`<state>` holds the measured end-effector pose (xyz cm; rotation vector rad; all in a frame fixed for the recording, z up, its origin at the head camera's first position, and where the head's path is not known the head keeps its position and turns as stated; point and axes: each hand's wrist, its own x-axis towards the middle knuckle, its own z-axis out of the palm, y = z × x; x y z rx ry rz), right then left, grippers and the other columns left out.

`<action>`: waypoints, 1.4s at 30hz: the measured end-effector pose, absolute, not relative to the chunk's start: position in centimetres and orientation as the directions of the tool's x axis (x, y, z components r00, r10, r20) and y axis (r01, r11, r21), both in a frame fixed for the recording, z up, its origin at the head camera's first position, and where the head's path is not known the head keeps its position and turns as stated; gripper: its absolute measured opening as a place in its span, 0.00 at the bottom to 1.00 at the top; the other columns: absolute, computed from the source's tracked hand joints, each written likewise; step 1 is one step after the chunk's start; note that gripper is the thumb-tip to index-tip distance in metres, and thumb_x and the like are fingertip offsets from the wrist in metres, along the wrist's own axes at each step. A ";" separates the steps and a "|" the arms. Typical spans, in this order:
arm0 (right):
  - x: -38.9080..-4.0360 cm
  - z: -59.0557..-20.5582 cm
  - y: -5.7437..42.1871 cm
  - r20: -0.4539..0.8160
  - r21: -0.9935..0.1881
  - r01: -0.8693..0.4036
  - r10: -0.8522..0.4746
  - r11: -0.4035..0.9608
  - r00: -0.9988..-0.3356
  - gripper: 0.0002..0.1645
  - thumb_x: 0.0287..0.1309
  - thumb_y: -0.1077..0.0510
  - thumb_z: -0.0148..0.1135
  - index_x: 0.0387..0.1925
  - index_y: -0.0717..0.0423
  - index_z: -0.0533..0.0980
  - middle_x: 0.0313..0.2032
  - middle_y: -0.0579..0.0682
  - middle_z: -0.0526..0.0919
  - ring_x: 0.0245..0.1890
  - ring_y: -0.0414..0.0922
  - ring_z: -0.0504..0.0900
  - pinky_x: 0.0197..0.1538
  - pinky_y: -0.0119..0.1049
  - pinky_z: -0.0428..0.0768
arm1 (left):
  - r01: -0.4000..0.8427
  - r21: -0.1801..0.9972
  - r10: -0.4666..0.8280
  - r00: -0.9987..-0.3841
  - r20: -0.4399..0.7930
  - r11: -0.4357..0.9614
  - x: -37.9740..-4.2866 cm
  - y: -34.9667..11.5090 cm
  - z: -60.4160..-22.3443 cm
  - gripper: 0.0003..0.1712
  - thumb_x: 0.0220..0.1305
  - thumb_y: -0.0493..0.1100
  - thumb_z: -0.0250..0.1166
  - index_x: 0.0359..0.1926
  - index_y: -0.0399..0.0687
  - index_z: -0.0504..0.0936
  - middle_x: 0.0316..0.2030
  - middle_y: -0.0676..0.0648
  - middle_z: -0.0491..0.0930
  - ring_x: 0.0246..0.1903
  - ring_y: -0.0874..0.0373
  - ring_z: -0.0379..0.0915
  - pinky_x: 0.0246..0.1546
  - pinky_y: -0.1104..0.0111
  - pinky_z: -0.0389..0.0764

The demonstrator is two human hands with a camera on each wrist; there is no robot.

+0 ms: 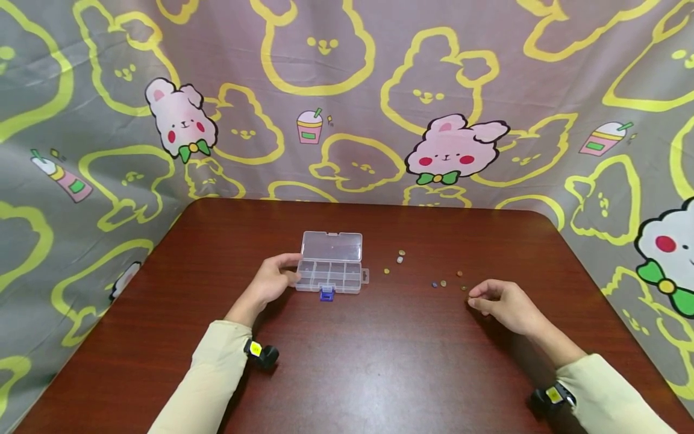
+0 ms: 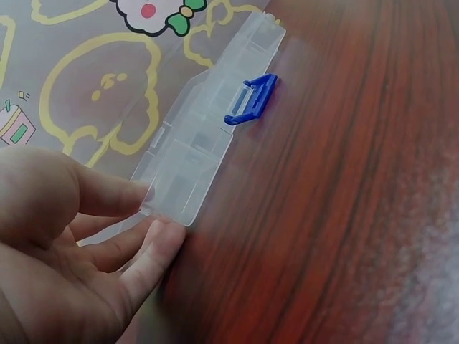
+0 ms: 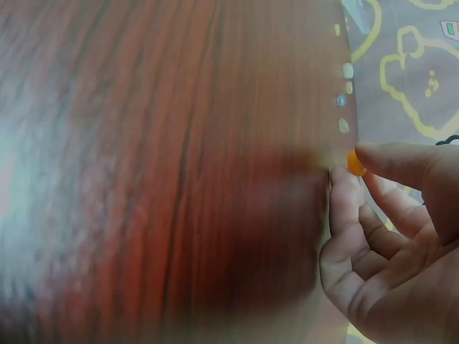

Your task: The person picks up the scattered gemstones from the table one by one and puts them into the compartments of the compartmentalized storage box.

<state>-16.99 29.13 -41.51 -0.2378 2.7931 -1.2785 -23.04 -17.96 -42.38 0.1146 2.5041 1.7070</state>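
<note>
A clear plastic compartment box [image 1: 328, 278] lies on the table with its lid [image 1: 332, 246] tilted back and its blue latch [image 1: 327, 294] hanging at the front. My left hand [image 1: 273, 278] holds the box by its left end; in the left wrist view the thumb and fingers [image 2: 154, 240] close around that corner. Well to the right, my right hand [image 1: 506, 306] is low over the table. Its thumb and forefinger pinch a small orange bead [image 3: 356, 163], partly covered by the thumb tip. Another orange bead [image 1: 459, 273] and a green one [image 1: 463, 288] lie just beyond those fingertips.
Between box and right hand lie several small beads, among them a blue one [image 1: 434, 285], a white one [image 1: 399, 260] and a yellow one [image 1: 387, 271]. The dark wooden table [image 1: 347, 367] ends at a patterned cloth [image 1: 358, 120] behind and at both sides.
</note>
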 end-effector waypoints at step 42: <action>-21.4 -40.4 18.9 -0.026 -0.905 -0.073 -0.225 0.420 -0.974 0.09 0.59 0.64 0.69 0.41 0.65 0.82 0.25 0.64 0.82 0.19 0.49 0.78 0.17 0.33 0.72 | 0.015 0.924 0.101 -0.995 -0.025 0.382 -22.9 -17.7 -42.5 0.26 0.63 0.25 0.61 0.64 0.29 0.74 0.56 0.28 0.77 0.45 0.46 0.78 0.42 0.66 0.80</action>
